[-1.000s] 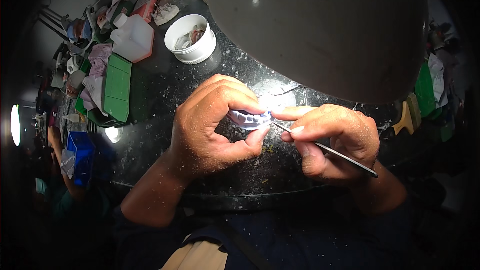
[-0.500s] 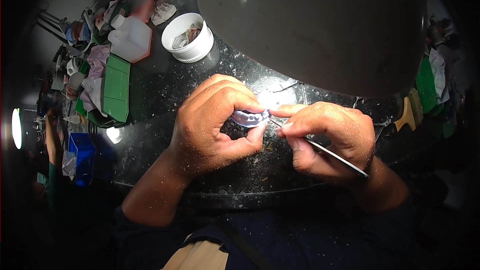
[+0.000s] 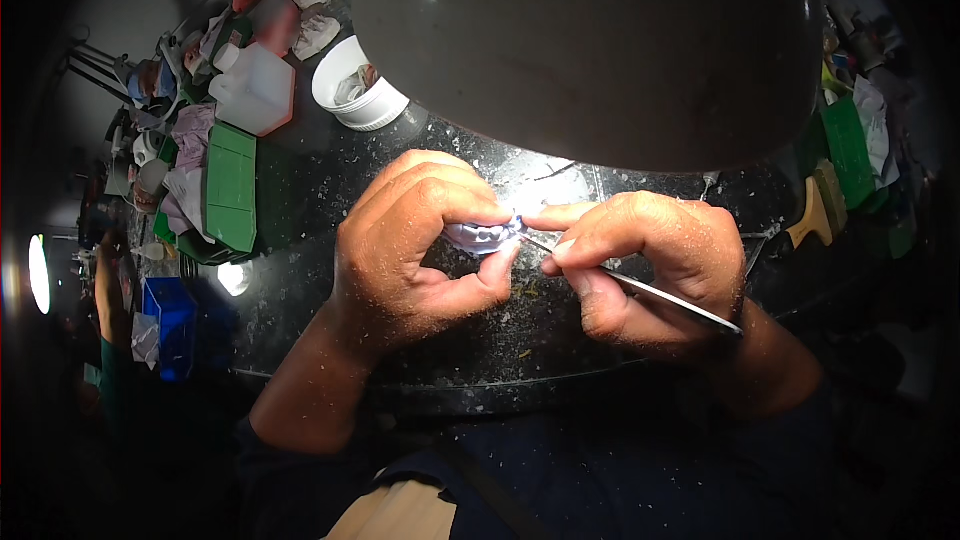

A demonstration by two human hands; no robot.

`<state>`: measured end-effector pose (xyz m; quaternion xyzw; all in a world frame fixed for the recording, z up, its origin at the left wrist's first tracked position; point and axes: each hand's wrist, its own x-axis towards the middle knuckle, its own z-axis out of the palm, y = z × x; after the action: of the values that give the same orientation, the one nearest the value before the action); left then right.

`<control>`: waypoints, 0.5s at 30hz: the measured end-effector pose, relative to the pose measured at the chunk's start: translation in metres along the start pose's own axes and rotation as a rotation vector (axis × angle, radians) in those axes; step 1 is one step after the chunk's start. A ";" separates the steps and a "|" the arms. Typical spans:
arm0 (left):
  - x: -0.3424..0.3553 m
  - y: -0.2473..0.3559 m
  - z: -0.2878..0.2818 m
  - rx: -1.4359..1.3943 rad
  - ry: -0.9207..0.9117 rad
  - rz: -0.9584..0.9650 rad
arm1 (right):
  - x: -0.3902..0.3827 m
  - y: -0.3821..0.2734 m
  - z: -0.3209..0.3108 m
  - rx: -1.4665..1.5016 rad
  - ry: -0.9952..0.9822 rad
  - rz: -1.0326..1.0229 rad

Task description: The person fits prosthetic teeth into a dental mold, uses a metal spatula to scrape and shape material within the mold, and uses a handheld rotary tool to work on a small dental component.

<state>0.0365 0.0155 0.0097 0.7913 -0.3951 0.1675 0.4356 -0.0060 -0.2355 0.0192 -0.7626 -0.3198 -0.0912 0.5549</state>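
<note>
Between the fingers and thumb of my left hand (image 3: 400,250) is a small pale bluish dental model (image 3: 478,237) with a row of teeth showing; my fingers cover part of it. My right hand (image 3: 660,265) grips a slim carving tool (image 3: 670,298) with a light handle, held like a pen. The tool's thin metal tip meets the right end of the model, and my right index finger reaches forward to touch the same end. Pale specks dot both hands and forearms.
A large dark lamp shade (image 3: 590,50) hangs over the far side of the black worktop (image 3: 470,360). At the far left stand a white tub (image 3: 365,110), a translucent jug (image 3: 255,90) and a green bin (image 3: 232,185). A blue bin (image 3: 168,325) is farther left; a wooden-handled brush (image 3: 815,215) lies right.
The view has shifted slightly, so the lamp shade and tub sit more to the left and higher. Both hands keep their grips, with the tool tip still at the model's right end.
</note>
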 end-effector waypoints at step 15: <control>-0.001 0.001 0.000 -0.016 0.001 -0.034 | -0.001 0.000 0.003 0.035 0.026 -0.001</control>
<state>0.0347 0.0156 0.0097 0.7942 -0.3829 0.1573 0.4449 -0.0079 -0.2332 0.0178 -0.7514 -0.3146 -0.0956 0.5721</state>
